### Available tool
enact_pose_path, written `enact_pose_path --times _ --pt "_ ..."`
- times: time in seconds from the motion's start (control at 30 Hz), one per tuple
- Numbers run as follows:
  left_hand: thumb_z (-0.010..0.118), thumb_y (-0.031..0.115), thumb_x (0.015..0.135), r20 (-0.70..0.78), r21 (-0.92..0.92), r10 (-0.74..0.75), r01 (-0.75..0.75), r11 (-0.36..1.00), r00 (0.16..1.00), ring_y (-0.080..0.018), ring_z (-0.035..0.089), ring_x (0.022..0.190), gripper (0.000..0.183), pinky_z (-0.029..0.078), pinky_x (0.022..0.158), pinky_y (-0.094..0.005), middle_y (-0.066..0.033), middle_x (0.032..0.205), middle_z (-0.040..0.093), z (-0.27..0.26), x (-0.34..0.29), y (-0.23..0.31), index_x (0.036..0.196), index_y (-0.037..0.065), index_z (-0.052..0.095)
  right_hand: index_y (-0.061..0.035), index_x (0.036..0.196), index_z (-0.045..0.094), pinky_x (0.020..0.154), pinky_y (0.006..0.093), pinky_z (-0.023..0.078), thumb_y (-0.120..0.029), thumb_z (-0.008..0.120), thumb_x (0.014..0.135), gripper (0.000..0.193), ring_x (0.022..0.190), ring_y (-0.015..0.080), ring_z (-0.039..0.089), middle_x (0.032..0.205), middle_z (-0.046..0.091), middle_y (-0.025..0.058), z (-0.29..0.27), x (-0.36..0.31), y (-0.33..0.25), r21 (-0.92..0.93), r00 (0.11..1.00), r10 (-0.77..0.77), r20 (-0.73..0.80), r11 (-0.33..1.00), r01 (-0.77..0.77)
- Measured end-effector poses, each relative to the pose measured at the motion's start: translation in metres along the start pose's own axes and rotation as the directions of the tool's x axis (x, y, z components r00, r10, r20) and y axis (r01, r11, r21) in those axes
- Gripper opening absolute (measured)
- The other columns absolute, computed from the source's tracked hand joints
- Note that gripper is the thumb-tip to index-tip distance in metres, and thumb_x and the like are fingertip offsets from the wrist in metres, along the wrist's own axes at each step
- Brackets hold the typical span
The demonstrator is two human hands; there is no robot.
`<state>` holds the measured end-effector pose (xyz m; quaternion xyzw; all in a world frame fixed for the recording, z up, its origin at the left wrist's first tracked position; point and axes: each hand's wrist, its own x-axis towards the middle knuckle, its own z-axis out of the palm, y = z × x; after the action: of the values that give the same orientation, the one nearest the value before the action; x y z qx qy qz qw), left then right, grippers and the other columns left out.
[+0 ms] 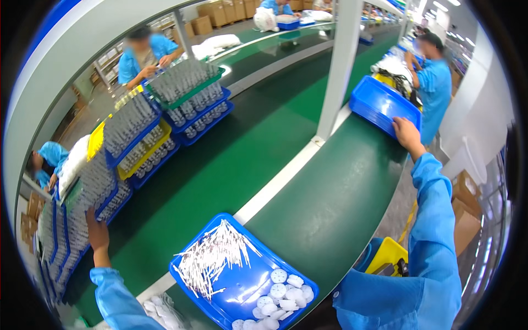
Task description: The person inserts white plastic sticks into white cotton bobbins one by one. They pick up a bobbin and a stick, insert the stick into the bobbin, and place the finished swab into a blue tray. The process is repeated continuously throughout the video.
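Note:
My right arm reaches far out to a stack of blue plastic trays (379,99) at the right end of the green surface. My right hand (408,135) is closed on the near rim of that stack. On the left, my left hand (98,234) is stretched out beside stacked trays of clear, tube-like parts (91,184); its fingers look extended, and whether they touch a tray I cannot tell. Close in front of me lies a blue tray (223,300) holding a heap of thin white sticks (214,258) and several round white plastic discs (280,300).
A white metal post (338,71) rises from the pale divider strip (275,187). Beyond runs a green conveyor belt (242,148). More filled trays (187,93) stand along its far side. Co-workers in blue sit opposite and at right. A yellow bin (389,256) is below the edge.

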<state>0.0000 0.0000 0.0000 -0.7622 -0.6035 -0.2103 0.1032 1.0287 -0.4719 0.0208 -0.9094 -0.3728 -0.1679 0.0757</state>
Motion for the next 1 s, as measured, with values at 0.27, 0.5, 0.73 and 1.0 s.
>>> enact_pose_path --times 0.27,0.5,0.73,1.0 --pt "0.068 0.013 0.097 0.086 0.180 0.014 -0.029 0.983 0.996 -0.0406 0.064 0.129 0.052 0.055 0.104 -0.0522 -0.0171 0.143 0.065 -0.022 -0.012 0.097 0.148 0.015 0.058 -0.0089 0.124 0.073 0.095 0.0473 0.057 -0.022 0.056 0.109 0.026 0.114 0.0394 0.071 0.123 0.074 0.0172 0.002 0.019 0.044 -0.126 0.962 -0.164 -0.220 0.982 0.139" --pt "0.064 0.022 0.102 -0.014 0.304 -0.065 0.066 0.950 0.998 -0.0377 0.072 0.113 0.028 0.058 0.094 -0.0526 -0.0121 0.121 0.074 -0.015 -0.005 0.094 0.128 0.017 0.071 -0.0072 0.140 0.061 0.091 0.0521 0.056 -0.026 0.069 0.105 0.040 0.108 0.0433 0.072 0.119 0.074 0.0219 -0.018 0.039 0.023 -0.114 0.936 -0.313 -0.158 0.948 0.298" --pt "0.060 0.024 0.105 -0.014 0.259 -0.064 0.066 0.964 0.998 -0.0358 0.073 0.111 0.022 0.058 0.091 -0.0522 -0.0108 0.116 0.076 -0.013 -0.002 0.123 0.120 0.017 0.073 -0.0062 0.158 0.047 0.081 0.0585 0.055 -0.011 0.071 0.093 0.070 0.090 0.0483 0.071 0.096 0.073 0.0271 -0.013 -0.026 -0.027 -0.146 0.883 -0.444 0.156 0.873 0.465" --pt "0.067 0.024 0.102 0.025 0.072 0.013 -0.015 0.997 1.000 -0.0395 0.066 0.129 0.049 0.058 0.102 -0.0485 -0.0128 0.157 0.056 -0.071 -0.063 0.178 0.150 0.017 0.058 -0.0082 0.162 0.047 0.063 0.0554 0.051 -0.006 0.069 0.092 0.073 0.067 0.0451 0.068 0.076 0.068 0.0240 -0.124 -0.234 -0.162 0.059 0.854 -0.486 0.183 0.873 0.484"
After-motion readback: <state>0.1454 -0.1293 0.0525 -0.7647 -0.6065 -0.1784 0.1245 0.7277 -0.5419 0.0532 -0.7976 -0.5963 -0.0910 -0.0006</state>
